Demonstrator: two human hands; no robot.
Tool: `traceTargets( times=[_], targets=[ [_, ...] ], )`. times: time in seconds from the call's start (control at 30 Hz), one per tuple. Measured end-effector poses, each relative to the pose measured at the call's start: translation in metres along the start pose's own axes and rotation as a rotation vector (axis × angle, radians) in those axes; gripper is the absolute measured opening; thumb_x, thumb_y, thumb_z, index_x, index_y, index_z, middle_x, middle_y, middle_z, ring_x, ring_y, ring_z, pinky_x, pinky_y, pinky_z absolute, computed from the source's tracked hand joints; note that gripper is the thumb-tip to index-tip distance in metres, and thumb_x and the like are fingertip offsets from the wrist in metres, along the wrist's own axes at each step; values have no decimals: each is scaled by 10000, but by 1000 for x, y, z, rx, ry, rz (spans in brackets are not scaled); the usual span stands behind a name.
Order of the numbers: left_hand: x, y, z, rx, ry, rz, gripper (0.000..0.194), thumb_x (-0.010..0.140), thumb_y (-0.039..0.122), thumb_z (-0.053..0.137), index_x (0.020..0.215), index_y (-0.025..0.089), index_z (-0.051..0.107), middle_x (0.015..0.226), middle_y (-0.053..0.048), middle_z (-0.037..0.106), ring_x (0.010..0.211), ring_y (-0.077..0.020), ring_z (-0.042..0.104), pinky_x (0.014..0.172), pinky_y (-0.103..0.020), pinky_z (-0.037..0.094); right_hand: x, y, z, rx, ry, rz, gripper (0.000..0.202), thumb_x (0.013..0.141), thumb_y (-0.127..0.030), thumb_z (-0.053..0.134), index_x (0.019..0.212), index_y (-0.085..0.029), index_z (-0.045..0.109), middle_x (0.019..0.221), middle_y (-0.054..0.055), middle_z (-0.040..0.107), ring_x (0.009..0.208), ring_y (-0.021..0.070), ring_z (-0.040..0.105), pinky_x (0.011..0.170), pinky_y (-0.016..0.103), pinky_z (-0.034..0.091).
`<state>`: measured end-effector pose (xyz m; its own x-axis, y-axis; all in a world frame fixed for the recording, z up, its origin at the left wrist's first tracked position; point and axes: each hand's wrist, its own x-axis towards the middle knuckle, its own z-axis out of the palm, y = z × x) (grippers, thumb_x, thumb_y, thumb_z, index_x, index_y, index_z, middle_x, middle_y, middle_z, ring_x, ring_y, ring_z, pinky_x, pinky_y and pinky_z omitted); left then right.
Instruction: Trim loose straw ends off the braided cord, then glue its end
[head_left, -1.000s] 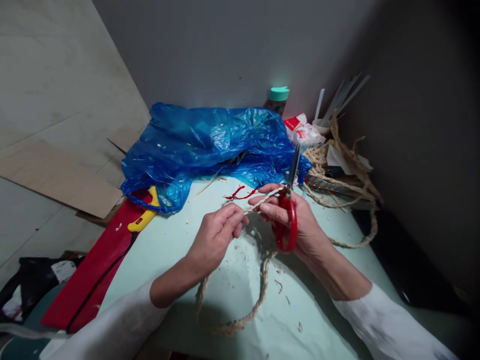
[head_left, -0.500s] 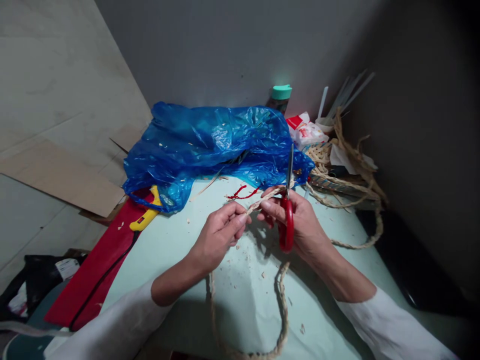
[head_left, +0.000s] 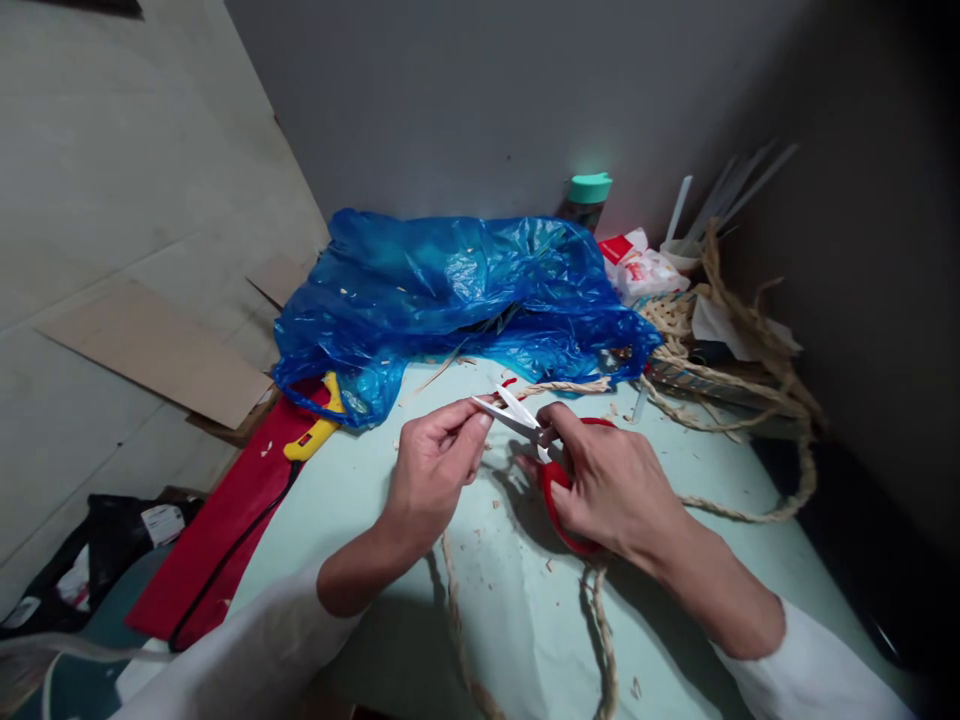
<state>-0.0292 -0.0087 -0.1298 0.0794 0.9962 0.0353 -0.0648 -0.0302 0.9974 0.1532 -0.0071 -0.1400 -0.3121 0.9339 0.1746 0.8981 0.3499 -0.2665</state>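
Between the thumb and fingers of my left hand [head_left: 435,465] is pinched a pale braided cord [head_left: 570,386], whose end reaches right past the scissors. My right hand [head_left: 619,480] grips the red-handled scissors [head_left: 513,412] with fingers in the loops. Their blades are parted and point left, the tips close to my left fingertips and across the cord. Whether the blades touch the cord I cannot tell. A longer braided rope [head_left: 604,640] hangs in a loop below my hands. A bit of red yarn [head_left: 509,382] shows just behind the blades.
A crumpled blue plastic bag [head_left: 457,275] lies along the back. At left, a yellow-handled tool [head_left: 313,438] with a black cable rests by a red strip [head_left: 217,530]. Coiled rope [head_left: 806,470], a green-lidded jar [head_left: 589,195] and white sticks [head_left: 679,210] stand at right.
The scissors have turned from pointing up, resting in my right hand, to pointing left with blades spread at the cord. My right fingers have let go of the cord. The view has shifted slightly.
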Motion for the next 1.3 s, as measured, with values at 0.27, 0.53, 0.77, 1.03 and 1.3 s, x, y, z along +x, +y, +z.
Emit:
traceTargets(
  times=[0.27,0.53,0.77,1.03,1.3],
  targets=[
    [-4,2,-1,-26,-36,42,194,939,258,591,986,146,742,521,67,363,488,-59,300,458,-220,248,0,3,-3,-260,90,22,315,860,-436,485,1026,-180,563,704,66,683,656,269,641,534,303,143],
    [-5,0,-2,-94,-25,14,239,920,245,605,1082,152,754,550,48,434,487,-39,289,432,-187,220,-2,-1,1,-260,111,-49,221,793,-307,490,950,-171,565,625,52,665,557,241,618,518,299,157],
    [-7,1,-2,-256,-97,-5,200,931,205,601,1056,195,757,549,45,476,464,-26,254,427,-182,183,-6,0,3,-266,258,-145,182,753,-232,465,871,-158,582,522,33,605,454,219,581,490,281,187],
    [-8,5,0,-254,-97,-14,166,926,194,601,813,161,718,536,43,477,454,-21,244,420,-185,175,-4,2,7,-244,291,-168,113,772,-202,478,825,-169,572,484,-1,571,388,176,532,464,263,192],
    [-10,6,0,-238,-45,-14,154,907,197,628,982,185,762,531,45,496,452,-21,273,426,-171,202,-5,1,6,-292,282,-158,153,811,-168,424,791,-160,575,462,26,573,362,208,539,453,274,142]
  ],
)
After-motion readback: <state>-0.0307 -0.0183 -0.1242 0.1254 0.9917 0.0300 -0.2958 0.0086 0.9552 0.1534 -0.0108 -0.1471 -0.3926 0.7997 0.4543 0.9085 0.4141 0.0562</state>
